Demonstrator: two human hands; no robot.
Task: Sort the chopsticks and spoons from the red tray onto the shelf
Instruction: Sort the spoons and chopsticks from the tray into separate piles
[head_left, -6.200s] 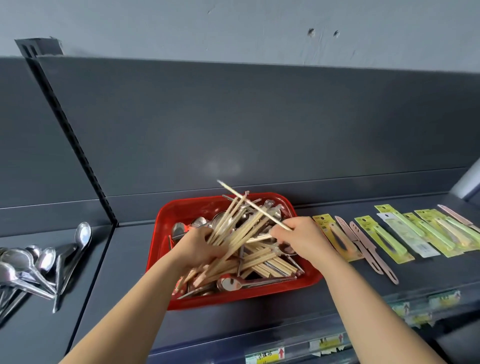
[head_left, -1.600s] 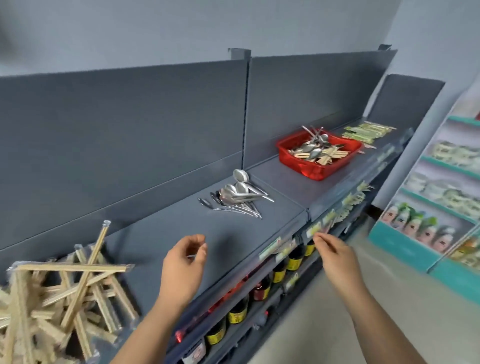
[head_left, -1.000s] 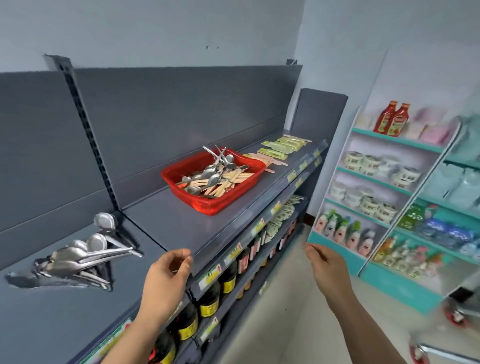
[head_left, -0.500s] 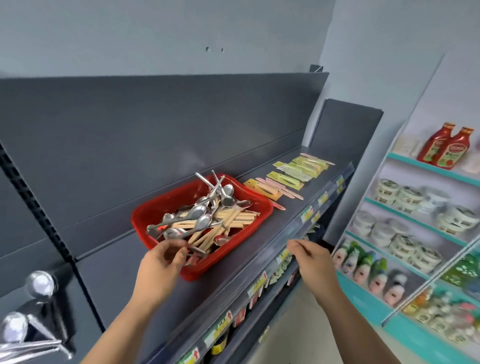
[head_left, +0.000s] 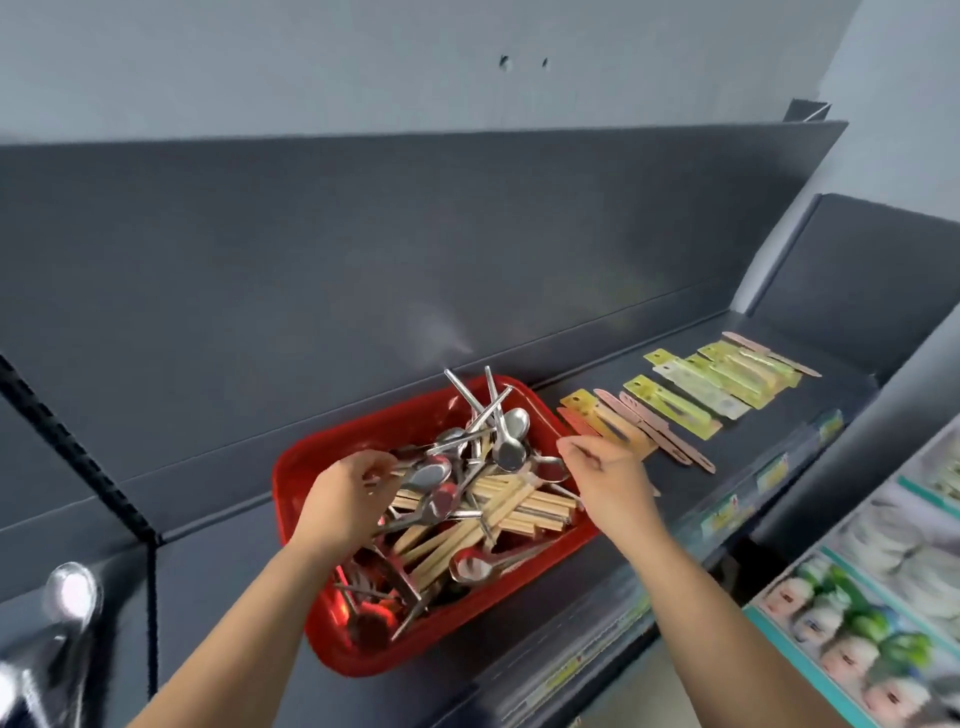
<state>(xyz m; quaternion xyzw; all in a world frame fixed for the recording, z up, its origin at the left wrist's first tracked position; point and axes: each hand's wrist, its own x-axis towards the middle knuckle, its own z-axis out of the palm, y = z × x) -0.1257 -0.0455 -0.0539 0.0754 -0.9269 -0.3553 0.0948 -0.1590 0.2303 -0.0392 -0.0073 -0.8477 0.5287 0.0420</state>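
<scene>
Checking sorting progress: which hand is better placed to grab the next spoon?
Left: the left hand is down among the spoons in the red tray; the right hand hovers empty over its edge.

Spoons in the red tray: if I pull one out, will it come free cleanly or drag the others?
Probably stiff and slick: the spoons look like polished metal. Likely to snag, since handles cross each other and the chopsticks. Lifted neighbours may clatter back into the red tray.

The left hand (head_left: 340, 501) reaches forward palm-down with fingers curled downward, its grip unclear, while the right hand (head_left: 605, 480) hovers beside it, fingers loosely bent, holding nothing.
</scene>
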